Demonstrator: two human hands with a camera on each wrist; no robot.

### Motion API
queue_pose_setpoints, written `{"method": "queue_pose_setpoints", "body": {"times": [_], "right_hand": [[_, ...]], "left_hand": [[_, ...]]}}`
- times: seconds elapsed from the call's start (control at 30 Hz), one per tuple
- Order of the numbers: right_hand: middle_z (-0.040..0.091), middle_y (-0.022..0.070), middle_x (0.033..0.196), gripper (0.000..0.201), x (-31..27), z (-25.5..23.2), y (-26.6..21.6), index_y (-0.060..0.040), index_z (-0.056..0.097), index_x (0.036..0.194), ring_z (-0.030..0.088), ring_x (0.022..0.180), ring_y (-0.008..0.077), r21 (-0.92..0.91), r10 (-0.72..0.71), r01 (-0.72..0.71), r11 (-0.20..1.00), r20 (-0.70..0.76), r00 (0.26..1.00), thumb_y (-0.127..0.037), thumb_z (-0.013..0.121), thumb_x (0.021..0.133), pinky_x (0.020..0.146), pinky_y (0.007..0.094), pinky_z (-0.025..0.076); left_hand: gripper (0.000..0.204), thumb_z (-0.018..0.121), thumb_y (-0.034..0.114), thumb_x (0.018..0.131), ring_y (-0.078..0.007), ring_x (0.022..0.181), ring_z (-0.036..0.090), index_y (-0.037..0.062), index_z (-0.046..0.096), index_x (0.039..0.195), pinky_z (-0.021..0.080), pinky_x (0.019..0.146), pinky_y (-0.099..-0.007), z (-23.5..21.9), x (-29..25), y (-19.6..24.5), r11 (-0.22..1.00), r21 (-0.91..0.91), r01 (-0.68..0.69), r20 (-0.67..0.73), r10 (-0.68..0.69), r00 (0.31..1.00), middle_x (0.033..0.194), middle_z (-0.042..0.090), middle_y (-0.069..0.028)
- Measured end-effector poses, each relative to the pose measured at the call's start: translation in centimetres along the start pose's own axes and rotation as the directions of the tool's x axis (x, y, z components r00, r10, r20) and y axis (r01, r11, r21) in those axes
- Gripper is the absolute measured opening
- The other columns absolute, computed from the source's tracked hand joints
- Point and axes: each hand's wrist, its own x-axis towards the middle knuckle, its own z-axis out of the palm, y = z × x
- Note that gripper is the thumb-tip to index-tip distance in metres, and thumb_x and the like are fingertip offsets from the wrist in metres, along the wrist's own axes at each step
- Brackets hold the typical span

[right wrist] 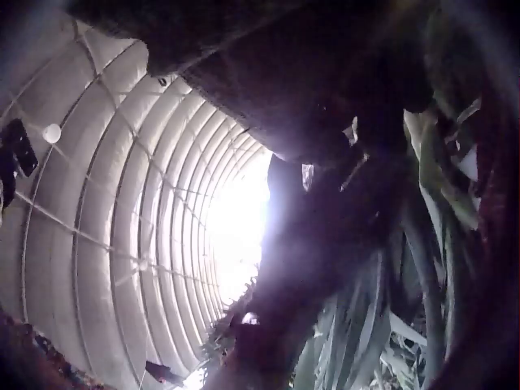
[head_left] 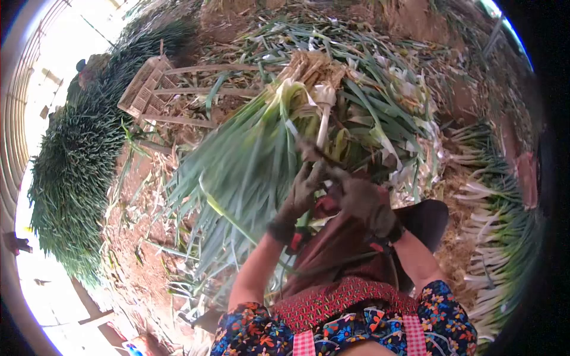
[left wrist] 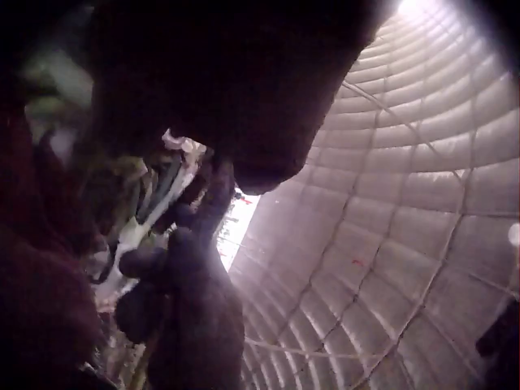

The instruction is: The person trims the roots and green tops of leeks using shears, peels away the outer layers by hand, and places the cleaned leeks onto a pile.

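Note:
Both hands wear dark gloves and meet close together in front of the lap in the head view. A dark thin strip [head_left: 325, 156], blurred, runs between them; its kind is not clear. My left hand [head_left: 301, 193] has its fingers bent at the strip. The right hand [head_left: 363, 204] grips the strip from the other side, its fingers curled. Just beyond the hands lies a big bundle of leeks [head_left: 249, 157], long green leaves spread to the left, pale roots [head_left: 314, 68] at the far end. One white stalk [head_left: 323, 126] points toward the hands. Both wrist views are very dark.
A wooden frame with a slatted end [head_left: 151, 89] lies beyond the bundle. Standing leeks form a large heap [head_left: 74, 154] at the left. More leeks lie in a row [head_left: 493, 237] at the right. Leaf scraps [head_left: 142, 225] litter the ground. A ribbed tunnel roof [left wrist: 390, 203] arches overhead.

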Motion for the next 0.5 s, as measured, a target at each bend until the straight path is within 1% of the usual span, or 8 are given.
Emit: {"method": "queue_pose_setpoints", "body": {"times": [0.03,0.1,0.13,0.17,0.27,0.37,0.43,0.5], "right_hand": [[0.066,0.0211,0.092,0.054,-0.6,-0.4,-0.7,-0.0067,0.052,0.134,0.064,0.086,0.0375,0.049,-0.001,-0.002,0.999,0.044,0.999,-0.029,0.062,0.086,0.075,0.0497,0.051],[0.065,0.0195,0.096,0.056,-0.6,-1.0,-1.8,-0.0067,0.051,0.135,0.063,0.090,0.0348,0.132,-0.003,-0.006,0.991,0.071,0.997,-0.027,0.063,0.085,0.078,0.0477,0.050],[0.065,0.0187,0.098,0.056,0.0,-1.2,-2.2,-0.0067,0.051,0.135,0.062,0.092,0.0335,0.166,-0.009,0.000,0.986,0.056,0.998,-0.026,0.064,0.084,0.079,0.0467,0.050],[0.064,0.0179,0.101,0.057,0.9,-1.3,-2.4,-0.0067,0.051,0.136,0.062,0.094,0.0322,0.201,-0.014,0.006,0.980,0.037,0.999,-0.025,0.065,0.083,0.080,0.0457,0.050],[0.063,0.0154,0.107,0.060,3.6,-1.6,-2.9,-0.0067,0.050,0.137,0.060,0.100,0.0282,0.316,-0.026,0.019,0.948,0.016,1.000,-0.023,0.067,0.082,0.085,0.0426,0.048],[0.062,0.0130,0.114,0.063,6.3,-1.9,-2.5,-0.0067,0.049,0.138,0.058,0.106,0.0242,0.457,-0.050,-0.011,0.890,0.121,0.991,-0.020,0.070,0.080,0.089,0.0396,0.047],[0.061,0.0114,0.118,0.065,7.9,-1.3,-1.8,-0.0067,0.048,0.138,0.056,0.110,0.0215,0.546,-0.050,-0.091,0.833,0.238,0.970,-0.018,0.071,0.079,0.092,0.0376,0.047],[0.060,0.0097,0.123,0.067,9.7,-0.5,-0.7,-0.0068,0.048,0.139,0.055,0.114,0.0189,0.606,-0.052,-0.147,0.782,0.298,0.953,-0.017,0.073,0.078,0.095,0.0356,0.046]], "left_hand": [[0.031,0.054,0.031,0.100,-0.0162,0.084,0.061,0.0014,0.061,0.108,0.047,0.071,-0.0311,0.4,0.6,-0.2,0.986,0.117,-0.116,0.023,0.114,0.993,0.090,0.063,-0.0059],[0.030,0.055,0.030,0.099,-0.0126,0.075,0.058,-0.0004,0.059,0.100,0.046,0.068,-0.0289,1.3,0.7,1.0,0.994,-0.041,-0.100,-0.090,0.096,0.991,0.084,0.060,-0.0030],[0.029,0.055,0.029,0.099,-0.0123,0.074,0.057,-0.0001,0.059,0.098,0.046,0.067,-0.0286,1.3,0.9,1.0,0.980,-0.196,0.031,-0.088,-0.049,0.995,0.082,0.060,-0.0029],[0.028,0.055,0.028,0.098,-0.0119,0.072,0.056,0.0002,0.059,0.096,0.046,0.066,-0.0282,1.3,0.9,0.9,0.924,-0.347,0.162,-0.062,-0.195,0.979,0.080,0.059,-0.0029],[0.027,0.054,0.026,0.097,-0.0108,0.072,0.055,0.0003,0.060,0.093,0.046,0.066,-0.0279,1.4,1.6,2.1,0.957,-0.222,0.186,-0.107,-0.213,0.971,0.079,0.060,-0.0026],[0.030,0.054,0.028,0.097,-0.0103,0.075,0.054,-0.0005,0.061,0.093,0.046,0.068,-0.0282,1.6,4.4,0.6,0.960,-0.218,0.178,-0.103,-0.204,0.973,0.083,0.061,-0.0032],[0.031,0.054,0.029,0.097,-0.0103,0.077,0.053,-0.0007,0.061,0.094,0.046,0.070,-0.0287,0.9,5.8,0.3,0.977,-0.170,0.125,-0.037,-0.133,0.990,0.084,0.062,-0.0031],[0.032,0.054,0.030,0.096,-0.0106,0.078,0.053,-0.0012,0.061,0.095,0.046,0.071,-0.0296,0.0,7.0,0.7,0.979,-0.148,0.140,0.042,-0.135,0.990,0.084,0.062,-0.0031]]}}
